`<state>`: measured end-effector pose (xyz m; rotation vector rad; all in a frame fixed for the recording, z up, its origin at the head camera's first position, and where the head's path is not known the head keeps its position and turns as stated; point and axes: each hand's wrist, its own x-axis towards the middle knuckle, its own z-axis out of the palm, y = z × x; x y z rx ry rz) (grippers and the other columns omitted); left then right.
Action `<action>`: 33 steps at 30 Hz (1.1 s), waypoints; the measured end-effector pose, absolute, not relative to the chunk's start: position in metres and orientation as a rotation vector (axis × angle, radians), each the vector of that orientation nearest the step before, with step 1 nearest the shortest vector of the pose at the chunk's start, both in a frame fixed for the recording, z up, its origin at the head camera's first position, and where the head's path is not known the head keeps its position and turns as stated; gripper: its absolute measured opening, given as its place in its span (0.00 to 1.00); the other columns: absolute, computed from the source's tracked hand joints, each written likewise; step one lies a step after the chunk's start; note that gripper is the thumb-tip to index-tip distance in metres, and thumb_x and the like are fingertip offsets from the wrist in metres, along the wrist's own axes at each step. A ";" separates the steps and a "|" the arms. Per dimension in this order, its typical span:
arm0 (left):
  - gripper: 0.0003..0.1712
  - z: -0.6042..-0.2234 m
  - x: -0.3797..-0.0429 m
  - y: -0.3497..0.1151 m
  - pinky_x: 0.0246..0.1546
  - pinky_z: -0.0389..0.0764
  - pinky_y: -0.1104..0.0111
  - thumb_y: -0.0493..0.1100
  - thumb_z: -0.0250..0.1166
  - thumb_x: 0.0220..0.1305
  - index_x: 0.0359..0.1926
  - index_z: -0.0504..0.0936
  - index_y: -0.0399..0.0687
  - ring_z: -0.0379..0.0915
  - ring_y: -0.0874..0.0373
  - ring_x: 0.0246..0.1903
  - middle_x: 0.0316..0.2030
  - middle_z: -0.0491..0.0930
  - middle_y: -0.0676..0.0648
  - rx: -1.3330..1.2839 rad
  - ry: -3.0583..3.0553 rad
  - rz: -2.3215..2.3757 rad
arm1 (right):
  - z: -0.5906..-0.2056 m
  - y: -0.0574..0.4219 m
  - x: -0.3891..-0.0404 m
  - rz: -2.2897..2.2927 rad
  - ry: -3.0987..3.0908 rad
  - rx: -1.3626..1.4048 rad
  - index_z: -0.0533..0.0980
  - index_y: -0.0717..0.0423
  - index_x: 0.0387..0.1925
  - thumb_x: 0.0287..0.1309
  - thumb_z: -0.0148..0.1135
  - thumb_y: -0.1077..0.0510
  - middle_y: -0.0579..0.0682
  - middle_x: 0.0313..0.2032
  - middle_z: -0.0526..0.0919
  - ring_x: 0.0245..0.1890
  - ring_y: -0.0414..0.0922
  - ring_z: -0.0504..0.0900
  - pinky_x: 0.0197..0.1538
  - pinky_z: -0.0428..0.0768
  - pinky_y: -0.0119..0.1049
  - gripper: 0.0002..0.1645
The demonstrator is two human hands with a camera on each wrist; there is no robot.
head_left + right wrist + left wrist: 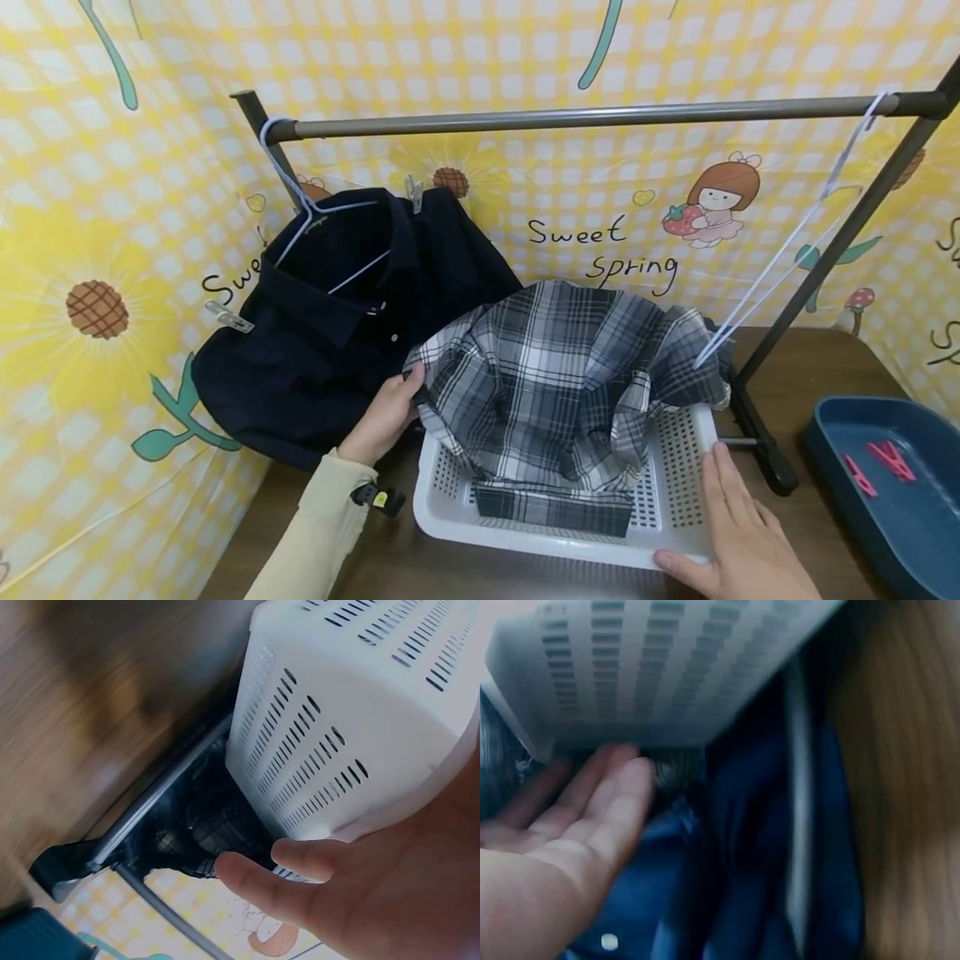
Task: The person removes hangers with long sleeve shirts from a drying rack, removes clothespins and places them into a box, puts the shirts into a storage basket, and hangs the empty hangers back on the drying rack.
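A grey, black and white plaid shirt (555, 358) is bunched in a white perforated basket (562, 546) and spills over its back and left rim. My left hand (384, 414) is at the basket's back-left side, fingertips right at the shirt's edge; in the left wrist view its blurred fingers (615, 795) stretch out beside the basket's outer wall. My right hand (742, 529) lies along the basket's right side, fingers straight, thumb at the front corner. A thin hanger (772, 258) hangs from the rail's right end, its lower part reaching the shirt.
A dark navy shirt (322, 367) with clear clips (228, 317) hangs on a hanger at the left. The rack's rail (525, 117) crosses behind the basket, its right leg (832, 250) reaching the wooden table (840, 367). A blue tray (915, 517) at right holds pink clips (891, 461).
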<state>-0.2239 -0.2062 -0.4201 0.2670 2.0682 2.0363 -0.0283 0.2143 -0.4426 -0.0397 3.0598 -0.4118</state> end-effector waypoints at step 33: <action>0.26 -0.318 -0.116 -0.024 0.65 0.45 0.30 0.65 0.60 0.68 0.61 0.83 0.65 0.47 0.39 0.73 0.70 0.67 0.43 1.722 3.524 -0.081 | -0.444 0.226 -0.029 -0.504 3.099 -0.115 0.25 0.61 0.77 0.50 0.65 0.21 0.65 0.77 0.27 0.69 0.73 0.54 0.50 0.66 0.77 0.82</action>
